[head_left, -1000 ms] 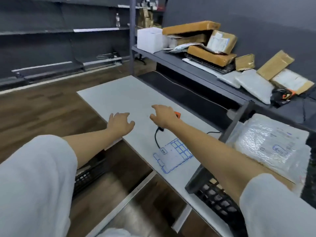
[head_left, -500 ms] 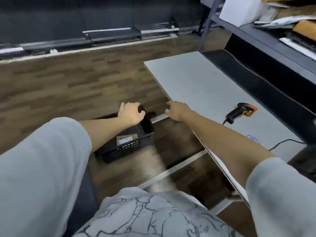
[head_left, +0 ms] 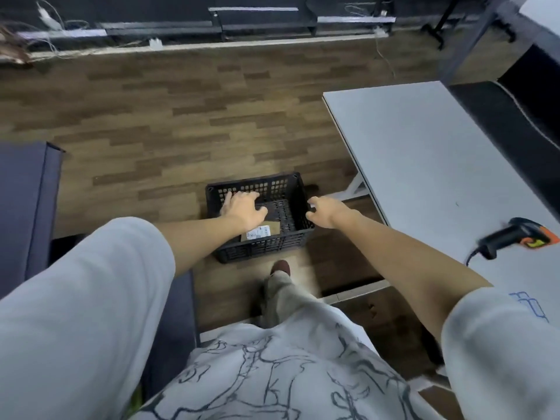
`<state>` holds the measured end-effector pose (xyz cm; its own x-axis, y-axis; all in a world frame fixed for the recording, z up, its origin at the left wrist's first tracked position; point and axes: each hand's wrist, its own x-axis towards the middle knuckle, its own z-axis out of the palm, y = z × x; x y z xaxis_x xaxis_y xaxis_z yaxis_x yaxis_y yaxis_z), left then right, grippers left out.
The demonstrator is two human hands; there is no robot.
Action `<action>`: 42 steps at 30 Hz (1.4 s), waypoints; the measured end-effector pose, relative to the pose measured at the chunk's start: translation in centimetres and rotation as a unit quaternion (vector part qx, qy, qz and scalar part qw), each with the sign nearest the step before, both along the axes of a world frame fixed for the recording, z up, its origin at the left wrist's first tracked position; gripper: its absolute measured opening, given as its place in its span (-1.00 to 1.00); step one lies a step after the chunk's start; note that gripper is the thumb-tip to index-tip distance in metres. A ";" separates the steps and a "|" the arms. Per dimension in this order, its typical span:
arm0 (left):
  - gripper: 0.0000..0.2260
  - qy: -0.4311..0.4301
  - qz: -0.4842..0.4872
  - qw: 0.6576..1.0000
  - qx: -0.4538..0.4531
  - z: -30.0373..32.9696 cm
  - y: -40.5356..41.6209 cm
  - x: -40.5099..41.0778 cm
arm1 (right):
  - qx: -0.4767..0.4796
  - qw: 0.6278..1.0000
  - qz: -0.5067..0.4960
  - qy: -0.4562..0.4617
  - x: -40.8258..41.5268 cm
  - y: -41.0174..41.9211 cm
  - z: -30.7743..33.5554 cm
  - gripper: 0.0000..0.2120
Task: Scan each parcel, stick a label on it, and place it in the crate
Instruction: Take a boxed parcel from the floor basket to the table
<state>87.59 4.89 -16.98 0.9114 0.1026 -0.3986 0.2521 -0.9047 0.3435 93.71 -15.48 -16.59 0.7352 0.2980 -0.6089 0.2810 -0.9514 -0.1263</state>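
I have both hands down at the black crate [head_left: 274,234] on the floor, which sits at about twelve o'clock from my foot [head_left: 280,268]. My left hand [head_left: 242,206] hovers over the crate's left half with the fingers spread and loose — it holds nothing that I can see, though I cannot tell whether the fingertips touch the far wall. My right hand [head_left: 325,212] is at the crate's right rim, at three o'clock from the left, fingers slackly curled and also empty; contact with the rim is unclear. One small brown parcel [head_left: 266,230] with a white label lies flat on the crate floor near the front wall, just below my left wrist.

My read is that this parcel is placed and the crate itself is being handled or steadied. To do it well I would take both side rims evenly and keep the crate level so the parcel stays flat — then go back to the scanner [head_left: 512,237] lying on the white table [head_left: 424,153] at three o'clock.
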 end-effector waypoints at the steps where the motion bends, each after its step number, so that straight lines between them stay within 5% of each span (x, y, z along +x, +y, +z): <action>1: -0.52 0.006 0.008 1.000 -0.002 -0.3 0.3 0.7 | -0.002 1.000 0.004 0.010 0.9 0.4 -0.4 -0.50; 15: -0.54 0.059 0.063 0.996 -0.007 -3.9 3.7 15.2 | -0.011 0.995 0.047 0.090 17.0 3.8 -5.1 -0.46; 28: -0.55 0.084 0.070 0.994 -0.029 -9.4 7.0 19.1 | -0.032 0.988 0.064 0.137 23.1 7.2 -12.1 -0.47; 42: -0.54 0.115 0.048 0.992 -0.031 -33.7 10.5 20.5 | -0.026 0.984 0.020 0.174 25.7 9.8 -36.8 -0.52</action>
<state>108.07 15.38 -50.73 0.7831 0.1527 -0.6028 0.4139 -0.8515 0.3220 119.46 -5.71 -53.35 0.4674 0.2834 -0.8374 0.2658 -0.9484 -0.1726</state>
